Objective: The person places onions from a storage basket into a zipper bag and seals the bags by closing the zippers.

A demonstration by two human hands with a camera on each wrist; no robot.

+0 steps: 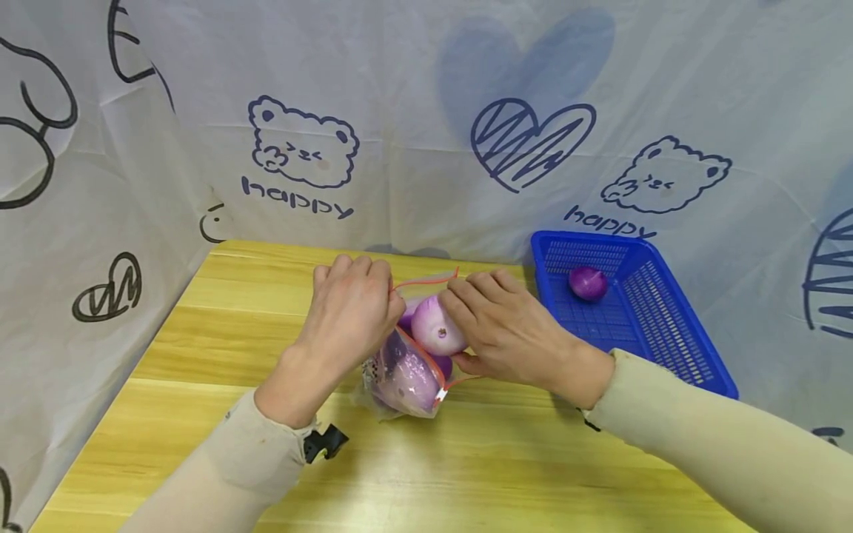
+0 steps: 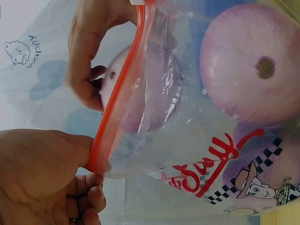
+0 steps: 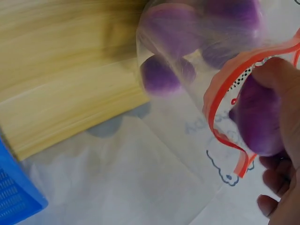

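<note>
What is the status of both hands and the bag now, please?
Left hand pinches bag rim. Right hand holds purple onion at the bag mouth. Onions already inside. One onion left in blue basket. Nothing in the way.

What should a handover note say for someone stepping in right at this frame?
Left hand: pinches the red zip rim of the clear zip bag, holding its mouth open.
Right hand: grips a purple onion at the bag's mouth, partly in.
The bag stands on the wooden table between the hands, with several purple onions already inside.
The blue basket, to the right, holds one more onion.
Done: several onions bagged.
Left, as it looks: let go of the held onion inside the bag, probably fetch the one from the basket; bag not yet zipped.
</note>
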